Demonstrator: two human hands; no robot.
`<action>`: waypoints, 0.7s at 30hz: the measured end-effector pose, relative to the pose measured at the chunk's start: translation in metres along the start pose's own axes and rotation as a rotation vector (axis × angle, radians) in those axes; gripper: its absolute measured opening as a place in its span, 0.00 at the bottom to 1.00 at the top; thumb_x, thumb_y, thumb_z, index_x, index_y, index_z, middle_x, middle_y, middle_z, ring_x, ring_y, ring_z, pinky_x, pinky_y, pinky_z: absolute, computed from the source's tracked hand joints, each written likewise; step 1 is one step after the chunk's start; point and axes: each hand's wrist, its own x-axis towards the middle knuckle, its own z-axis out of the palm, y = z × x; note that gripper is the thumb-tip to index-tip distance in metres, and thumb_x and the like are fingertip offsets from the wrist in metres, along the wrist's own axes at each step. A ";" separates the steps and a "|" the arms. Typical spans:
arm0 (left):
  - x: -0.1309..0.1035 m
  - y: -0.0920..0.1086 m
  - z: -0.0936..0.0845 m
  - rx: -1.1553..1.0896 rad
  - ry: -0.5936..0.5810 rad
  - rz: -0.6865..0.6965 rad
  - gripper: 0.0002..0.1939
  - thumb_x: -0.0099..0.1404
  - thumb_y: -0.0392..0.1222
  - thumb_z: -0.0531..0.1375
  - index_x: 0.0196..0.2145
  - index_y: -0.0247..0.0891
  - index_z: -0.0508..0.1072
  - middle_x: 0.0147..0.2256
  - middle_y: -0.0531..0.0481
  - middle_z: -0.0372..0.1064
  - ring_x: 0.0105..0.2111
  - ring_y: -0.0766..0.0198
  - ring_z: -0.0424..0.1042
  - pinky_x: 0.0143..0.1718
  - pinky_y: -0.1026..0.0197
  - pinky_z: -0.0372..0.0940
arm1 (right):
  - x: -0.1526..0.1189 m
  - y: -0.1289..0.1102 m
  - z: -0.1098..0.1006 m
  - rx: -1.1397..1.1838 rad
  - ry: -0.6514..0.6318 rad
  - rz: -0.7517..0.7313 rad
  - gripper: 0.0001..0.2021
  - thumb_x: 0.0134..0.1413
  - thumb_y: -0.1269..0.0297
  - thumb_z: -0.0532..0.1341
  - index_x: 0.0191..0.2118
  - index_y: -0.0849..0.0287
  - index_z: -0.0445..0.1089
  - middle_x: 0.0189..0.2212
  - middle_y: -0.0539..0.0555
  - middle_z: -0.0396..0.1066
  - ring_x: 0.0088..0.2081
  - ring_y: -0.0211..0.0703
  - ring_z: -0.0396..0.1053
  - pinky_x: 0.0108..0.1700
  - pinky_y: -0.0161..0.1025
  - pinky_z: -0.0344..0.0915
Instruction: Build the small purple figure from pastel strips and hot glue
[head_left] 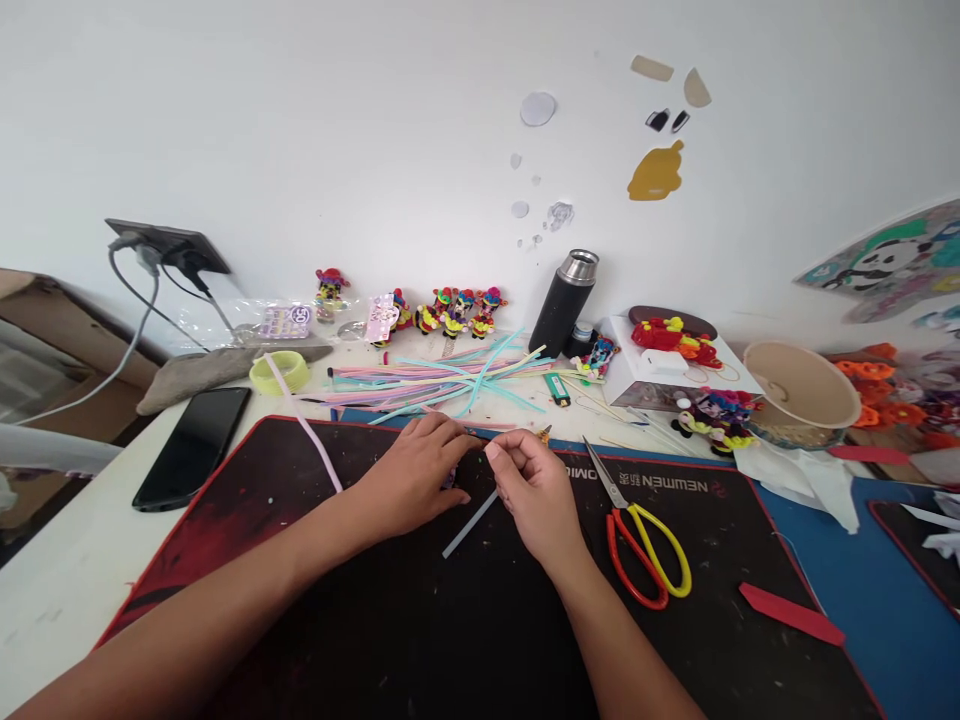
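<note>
Both hands are over the dark mat (360, 610) with its red edge. My left hand (424, 470) has its fingers bent over a small dark item, mostly hidden under the palm. Close by on the right, my right hand (532, 485) pinches thumb and forefinger together; what is between the tips is too small to make out. A pale grey strip (469, 525) slants on the mat below and beside the right hand. Scissors (619, 505) with one red and one yellow handle lie open to the right. A lilac pipe cleaner (311, 435) lies left of my left hand.
Behind the mat lie pastel pipe cleaners (450, 378), a green lighter (557, 389) and a black flask (564, 305). Small colourful dolls (459, 312) stand along the wall. A phone (193, 450) and green tape roll (280, 373) are at left; a red strip (791, 615) is at right.
</note>
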 end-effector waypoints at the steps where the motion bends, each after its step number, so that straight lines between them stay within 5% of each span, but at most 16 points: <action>1: -0.001 -0.002 0.000 0.010 0.000 -0.011 0.28 0.61 0.38 0.72 0.58 0.41 0.71 0.55 0.43 0.73 0.57 0.44 0.65 0.61 0.41 0.61 | 0.000 0.000 0.000 -0.009 -0.002 -0.001 0.15 0.62 0.49 0.65 0.36 0.56 0.70 0.20 0.42 0.57 0.20 0.35 0.51 0.20 0.34 0.48; 7: -0.005 -0.008 0.001 0.021 -0.053 -0.052 0.27 0.63 0.36 0.71 0.59 0.40 0.71 0.52 0.42 0.74 0.55 0.45 0.67 0.58 0.43 0.64 | -0.002 -0.004 0.001 -0.085 0.006 -0.013 0.13 0.63 0.51 0.65 0.36 0.57 0.71 0.21 0.43 0.57 0.22 0.36 0.51 0.22 0.34 0.47; 21: -0.016 -0.020 0.000 0.066 0.024 -0.049 0.16 0.70 0.41 0.64 0.55 0.40 0.74 0.51 0.41 0.73 0.54 0.46 0.67 0.58 0.43 0.63 | -0.004 -0.007 0.004 -0.160 0.001 -0.051 0.12 0.63 0.54 0.64 0.35 0.57 0.71 0.22 0.45 0.59 0.24 0.37 0.54 0.26 0.36 0.51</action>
